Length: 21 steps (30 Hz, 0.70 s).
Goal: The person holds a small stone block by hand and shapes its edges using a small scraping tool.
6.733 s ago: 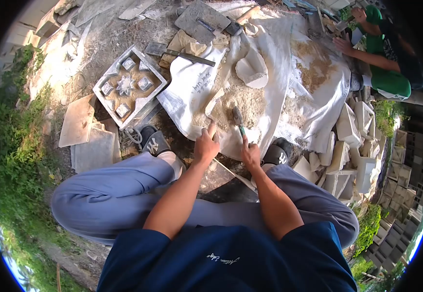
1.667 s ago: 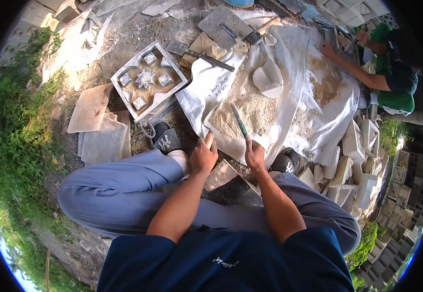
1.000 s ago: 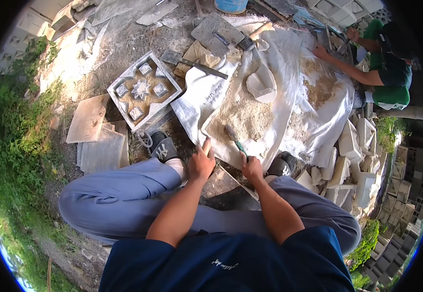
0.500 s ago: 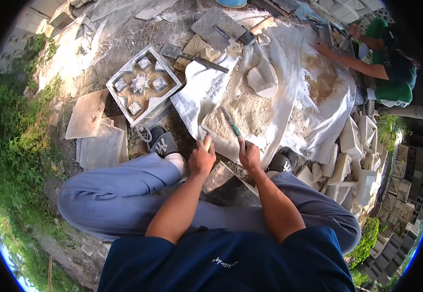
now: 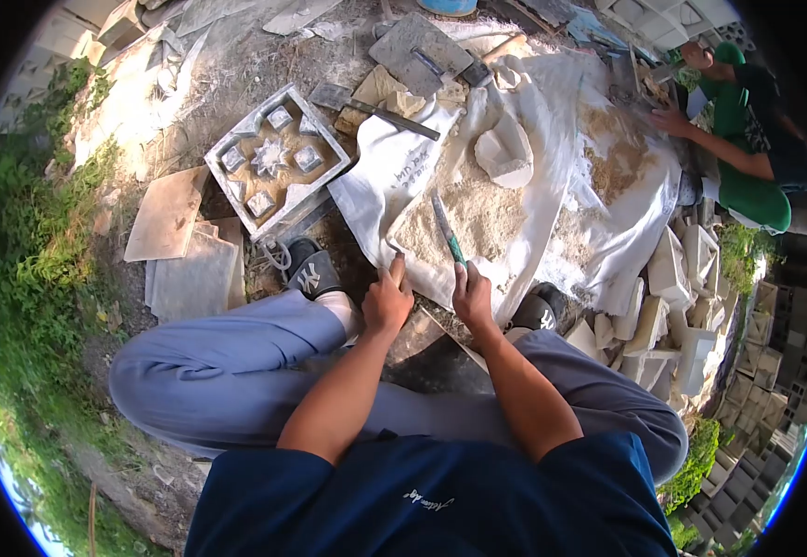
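My right hand (image 5: 473, 295) is closed round the green handle of a long flat-bladed tool (image 5: 444, 223). Its grey blade points away from me over pale sandy powder (image 5: 487, 218) on a white sack sheet (image 5: 394, 162). My left hand (image 5: 387, 299) is closed near the sheet's front edge, around what looks like a slim tool with a tan grip (image 5: 398, 266); most of it is hidden by the fingers. Beyond the powder sits a hollowed pale block (image 5: 503, 153).
A square mould (image 5: 331, 170) with star and block shapes lies to the left, by flat slabs (image 5: 169, 212). A mason's float (image 5: 422, 58) and a long bar (image 5: 394, 119) lie ahead. Cast blocks (image 5: 656, 316) are piled right. Another person (image 5: 747, 139) works at the upper right.
The green-handled tool's blade has turned, showing more of its flat side, and its tip has shifted slightly right. My left hand has hardly moved. The other person's arms have drawn back to the right.
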### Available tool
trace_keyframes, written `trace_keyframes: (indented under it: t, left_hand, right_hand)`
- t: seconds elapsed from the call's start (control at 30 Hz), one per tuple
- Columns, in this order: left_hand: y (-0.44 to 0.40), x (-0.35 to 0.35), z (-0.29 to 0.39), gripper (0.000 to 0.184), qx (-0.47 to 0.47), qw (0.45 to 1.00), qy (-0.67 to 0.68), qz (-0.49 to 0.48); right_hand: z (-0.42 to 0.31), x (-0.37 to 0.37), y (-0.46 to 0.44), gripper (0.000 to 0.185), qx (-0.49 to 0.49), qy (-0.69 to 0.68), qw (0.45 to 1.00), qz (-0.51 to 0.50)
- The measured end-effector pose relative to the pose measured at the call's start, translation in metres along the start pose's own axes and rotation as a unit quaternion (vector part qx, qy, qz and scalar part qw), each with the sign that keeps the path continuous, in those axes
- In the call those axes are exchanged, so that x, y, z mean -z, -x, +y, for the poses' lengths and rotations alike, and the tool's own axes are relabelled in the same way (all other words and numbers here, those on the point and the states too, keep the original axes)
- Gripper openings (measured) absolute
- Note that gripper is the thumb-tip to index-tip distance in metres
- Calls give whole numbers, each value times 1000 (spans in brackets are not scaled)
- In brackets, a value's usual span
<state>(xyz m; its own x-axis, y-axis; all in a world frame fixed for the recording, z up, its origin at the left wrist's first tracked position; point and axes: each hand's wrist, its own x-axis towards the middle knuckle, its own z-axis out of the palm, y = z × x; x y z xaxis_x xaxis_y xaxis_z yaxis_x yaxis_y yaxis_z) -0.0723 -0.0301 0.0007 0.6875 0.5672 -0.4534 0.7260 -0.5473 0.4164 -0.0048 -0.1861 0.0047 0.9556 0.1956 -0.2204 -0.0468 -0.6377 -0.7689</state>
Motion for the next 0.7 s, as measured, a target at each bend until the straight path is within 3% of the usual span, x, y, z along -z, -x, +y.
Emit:
trace_keyframes:
  t: [0.13,0.2,0.23,0.37,0.47,0.5,0.6,0.7]
  left_hand:
    - [-1,7,4,47,-18,1000,-9,-9]
    - [-2,7,3,46,-25,1000,-6,0]
    - [-1,7,5,46,-6,1000,9,-9]
    - [-3,2,-4,49,4,1000,7,-14]
    - [-7,-1,-5,47,-37,999,5,16]
    - [-5,1,-6,46,-55,998,5,32]
    - [-1,2,-4,46,-27,999,-8,20]
    - [2,6,-1,43,-15,1000,9,10]
  right_hand:
    - [33,-12,12,45,-2,28,999,22]
    - [38,-18,-3,50,-71,90,992,-53]
    - [22,-17,-11,55,-74,64,995,-28]
    - [-7,-7,-14,48,30,-22,999,-1]
    - [15,-12,6,50,34,-36,999,-8]
    - [17,-13,6,53,1,65,997,-33]
    - [20,-18,-5,55,-89,97,986,-101]
    - [-4,-14,-3,55,-56,54,994,-71]
